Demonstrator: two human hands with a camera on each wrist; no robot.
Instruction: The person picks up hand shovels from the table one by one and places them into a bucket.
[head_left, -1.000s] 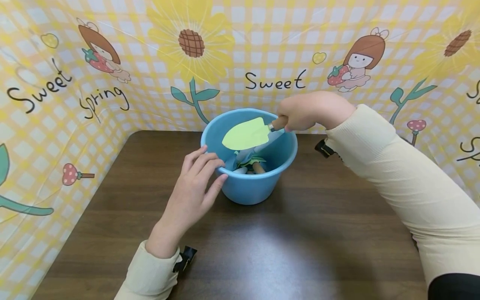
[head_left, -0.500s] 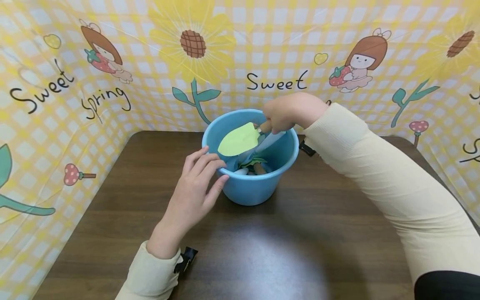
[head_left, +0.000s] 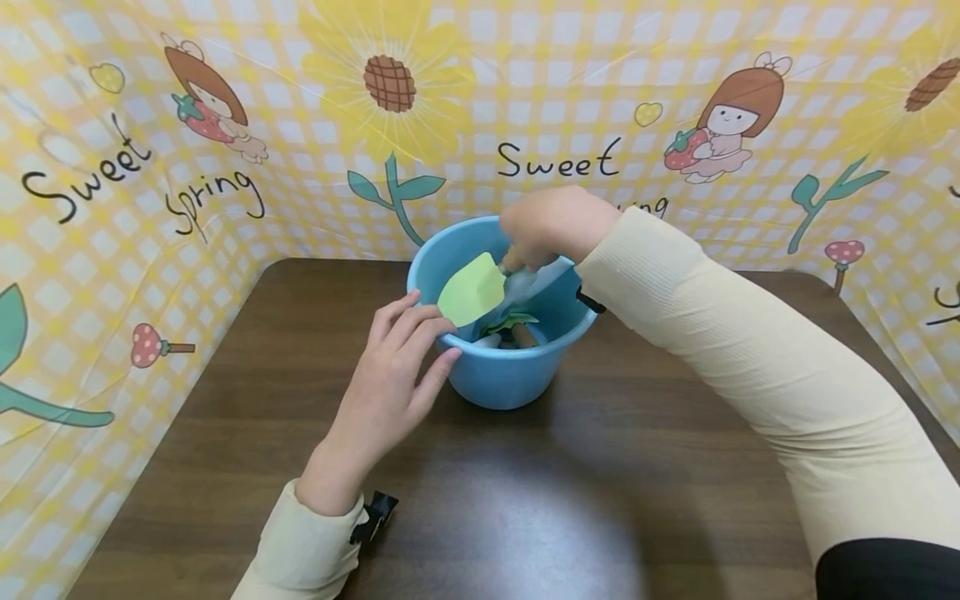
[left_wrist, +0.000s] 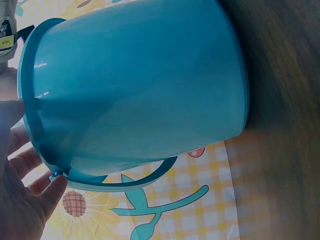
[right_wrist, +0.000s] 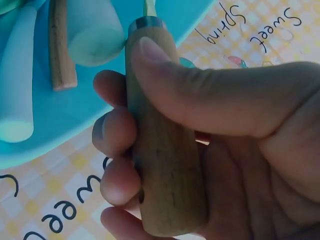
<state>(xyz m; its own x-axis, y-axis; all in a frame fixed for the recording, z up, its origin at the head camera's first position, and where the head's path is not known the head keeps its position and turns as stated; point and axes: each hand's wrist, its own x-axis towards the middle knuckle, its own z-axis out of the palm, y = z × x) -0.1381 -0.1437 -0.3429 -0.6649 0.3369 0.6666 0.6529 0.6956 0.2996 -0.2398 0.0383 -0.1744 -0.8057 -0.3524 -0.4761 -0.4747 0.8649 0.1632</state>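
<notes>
My right hand (head_left: 547, 225) grips the wooden handle (right_wrist: 162, 135) of a hand trowel, its thumb lying along the handle below the metal collar. The trowel's light green blade (head_left: 472, 292) points down and left, inside the mouth of a blue bucket (head_left: 502, 379). My left hand (head_left: 390, 367) holds the bucket's near-left rim, fingers over the edge and thumb at the front. In the left wrist view, the bucket's handle (left_wrist: 145, 185) hangs beside that hand. Inside the bucket lie other tools, including a wooden handle (right_wrist: 62, 50) and pale handles (right_wrist: 17, 90); their heads are mostly hidden.
The bucket stands on a dark wooden table (head_left: 600, 483), near its back edge. Behind and to the left hangs a yellow checked cloth (head_left: 300, 125) printed with flowers and lettering. A black clip (head_left: 375, 517) sits at the left cuff.
My right hand has moved left and slightly down with the trowel, bringing its blade lower into the bucket and steeper. The left hand stays on the rim.
</notes>
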